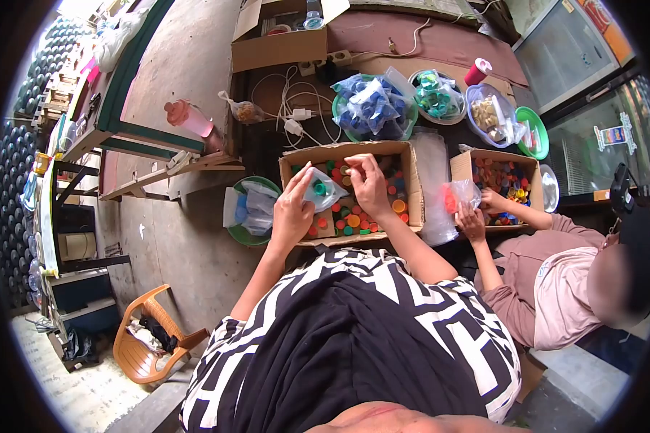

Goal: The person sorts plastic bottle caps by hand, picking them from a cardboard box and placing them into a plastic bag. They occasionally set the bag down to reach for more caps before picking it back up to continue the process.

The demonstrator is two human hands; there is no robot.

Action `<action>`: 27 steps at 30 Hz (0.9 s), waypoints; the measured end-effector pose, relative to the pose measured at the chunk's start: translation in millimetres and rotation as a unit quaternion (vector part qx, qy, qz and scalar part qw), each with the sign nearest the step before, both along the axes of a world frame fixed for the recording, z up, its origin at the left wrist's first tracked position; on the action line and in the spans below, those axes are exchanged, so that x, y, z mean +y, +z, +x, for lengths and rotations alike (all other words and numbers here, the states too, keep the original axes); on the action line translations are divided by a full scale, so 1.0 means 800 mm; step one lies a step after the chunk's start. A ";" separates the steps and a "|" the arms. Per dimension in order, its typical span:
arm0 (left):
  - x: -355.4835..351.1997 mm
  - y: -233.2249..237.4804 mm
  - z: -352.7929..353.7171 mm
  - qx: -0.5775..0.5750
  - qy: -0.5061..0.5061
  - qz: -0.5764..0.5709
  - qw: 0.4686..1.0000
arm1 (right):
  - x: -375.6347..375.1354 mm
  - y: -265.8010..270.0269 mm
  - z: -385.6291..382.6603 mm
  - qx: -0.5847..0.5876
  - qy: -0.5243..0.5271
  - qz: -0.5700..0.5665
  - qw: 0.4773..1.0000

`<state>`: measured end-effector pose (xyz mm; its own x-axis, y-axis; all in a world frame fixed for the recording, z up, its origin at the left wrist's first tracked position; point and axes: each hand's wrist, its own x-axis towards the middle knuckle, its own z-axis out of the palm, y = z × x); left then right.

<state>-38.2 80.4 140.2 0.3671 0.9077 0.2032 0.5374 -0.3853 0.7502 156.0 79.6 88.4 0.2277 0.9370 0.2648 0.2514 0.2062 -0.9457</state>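
My left hand (293, 211) is closed on the edge of a clear plastic bag (332, 193) with green bottle caps (319, 187) inside. Just right of the bag, my right hand (369, 189) has its fingers curled together; whether a cap is between the fingertips is too small to make out. Both hands are over a cardboard box (416, 187) of loose red, orange, green and yellow bottle caps (353, 220). Left of the box, a green basin (253, 239) contains plastic bags with blue and whitish contents.
A co-worker (549, 274) at right handles a bag of red caps (460, 196) by another cap box (536, 189). Behind are basins of bagged blue caps (374, 105) and green caps (437, 94), plus white cables (294, 115). Clear plastic sheeting (433, 187) lies between the boxes.
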 end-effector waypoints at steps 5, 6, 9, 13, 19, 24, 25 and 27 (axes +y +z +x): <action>-0.009 0.002 0.004 -0.019 0.045 -0.009 0.999 | -0.026 -0.164 0.009 -0.387 0.196 -0.220 0.874; -0.012 -0.002 0.004 -0.019 0.050 -0.007 0.999 | -0.033 -0.171 0.001 -0.417 0.202 -0.208 0.862; -0.016 0.000 0.004 -0.019 0.058 0.014 0.998 | -0.041 -0.182 -0.011 -0.464 0.229 -0.183 0.836; -0.026 0.006 0.006 -0.039 0.080 -0.059 0.994 | -0.032 -0.200 -0.003 -0.433 0.229 -0.221 0.843; -0.028 0.013 0.007 -0.035 0.074 -0.083 0.993 | -0.012 -0.181 0.043 -0.090 0.212 -0.253 0.940; -0.017 0.012 0.013 -0.020 0.036 -0.068 0.997 | -0.018 -0.024 0.051 -0.015 0.111 -0.156 0.981; -0.014 0.013 0.016 -0.021 0.033 -0.066 0.997 | -0.019 -0.007 0.050 -0.016 0.108 -0.155 0.982; -0.010 0.010 0.020 -0.013 0.012 -0.046 0.999 | -0.023 0.018 0.049 -0.065 0.107 -0.051 0.991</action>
